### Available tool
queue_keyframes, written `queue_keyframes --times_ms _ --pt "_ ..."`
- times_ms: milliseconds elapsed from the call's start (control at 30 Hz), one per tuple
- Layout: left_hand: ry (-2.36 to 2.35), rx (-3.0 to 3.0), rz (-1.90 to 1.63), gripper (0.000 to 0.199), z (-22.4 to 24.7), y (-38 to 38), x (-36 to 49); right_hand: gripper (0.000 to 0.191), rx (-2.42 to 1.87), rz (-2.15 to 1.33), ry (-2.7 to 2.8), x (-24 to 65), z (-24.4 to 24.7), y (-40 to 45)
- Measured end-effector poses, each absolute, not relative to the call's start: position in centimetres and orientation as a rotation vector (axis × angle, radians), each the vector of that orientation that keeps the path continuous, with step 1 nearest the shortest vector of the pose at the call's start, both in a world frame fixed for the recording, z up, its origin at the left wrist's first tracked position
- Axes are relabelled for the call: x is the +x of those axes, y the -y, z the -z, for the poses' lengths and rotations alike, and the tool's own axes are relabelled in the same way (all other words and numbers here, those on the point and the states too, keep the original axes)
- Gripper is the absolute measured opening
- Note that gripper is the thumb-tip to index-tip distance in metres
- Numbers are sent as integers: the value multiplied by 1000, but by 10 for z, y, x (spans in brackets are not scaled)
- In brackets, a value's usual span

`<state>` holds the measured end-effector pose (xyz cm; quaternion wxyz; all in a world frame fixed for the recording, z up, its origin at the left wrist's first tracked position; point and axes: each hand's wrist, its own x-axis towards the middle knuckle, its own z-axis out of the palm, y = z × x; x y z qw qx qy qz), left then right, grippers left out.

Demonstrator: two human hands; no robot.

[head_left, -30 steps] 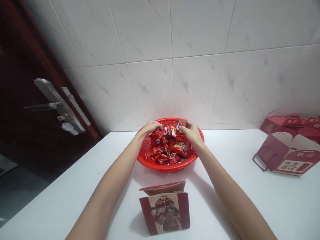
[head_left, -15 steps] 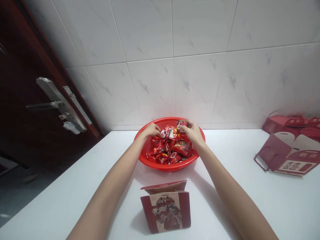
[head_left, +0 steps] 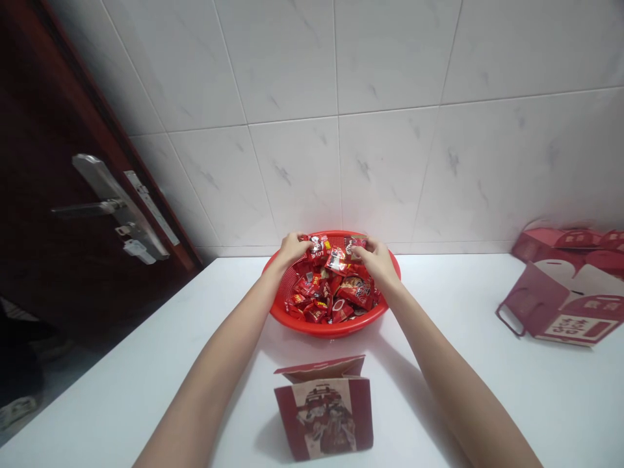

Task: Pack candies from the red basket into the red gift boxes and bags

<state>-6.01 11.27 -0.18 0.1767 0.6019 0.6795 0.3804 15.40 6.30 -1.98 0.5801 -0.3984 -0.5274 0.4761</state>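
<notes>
A red plastic basket (head_left: 325, 329) full of small red snack packets (head_left: 355, 290) stands on the white table against the wall. Over its back left part, my left hand (head_left: 292, 248) is closed on a red packet (head_left: 319, 246) printed with "LOVE". My right hand (head_left: 377, 260), above the back right part, pinches a dark red packet (head_left: 355, 248) with a small figure on it. Between the hands another packet with a white patch lies on the pile. Nearer to me, an open dark red paper box (head_left: 324, 416) with a printed picture stands upright.
On the right of the white table (head_left: 453, 305) sits an open red gift box (head_left: 565, 305) with a cord handle, and more red boxes (head_left: 560, 240) lie behind it. A tiled wall bounds the back. At left is a dark door (head_left: 43, 169) with keys in its lock.
My left hand has lifted a red packet from the pile, raising it slightly. My right hand keeps its packet in nearly the same place. A shoe now shows at the lower left.
</notes>
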Motion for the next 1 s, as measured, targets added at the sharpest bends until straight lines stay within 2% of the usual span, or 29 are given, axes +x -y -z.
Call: queue_keyframes --times_ms 200,300,433,633,700,767,833,1000 --pt "-1948 1855 -1101 52 1 -109 -58 16 -935 -1136 1199 153 16 -60" --pt "-2034 1994 -1047 38 0 -105 -56 16 -931 -1137 1203 152 14 -59" --pt "-2065 2017 -705 12 1 -100 -54 17 -920 -1148 1203 153 15 -58" --pt "-1940 1813 -394 24 4 -95 -52 17 -910 -1149 1223 153 17 -59" --pt "-1820 1664 -126 26 6 -96 -53 17 -918 -1150 1219 153 17 -59" --pt "-1713 1549 220 18 9 -97 -54 17 -919 -1151 1224 153 16 -59" --pt "-1672 1530 393 4 13 -98 -55 17 -911 -1145 1236 153 17 -59" --pt "-1691 1768 104 7 15 -102 -60 18 -919 -1092 1258 154 20 -61"
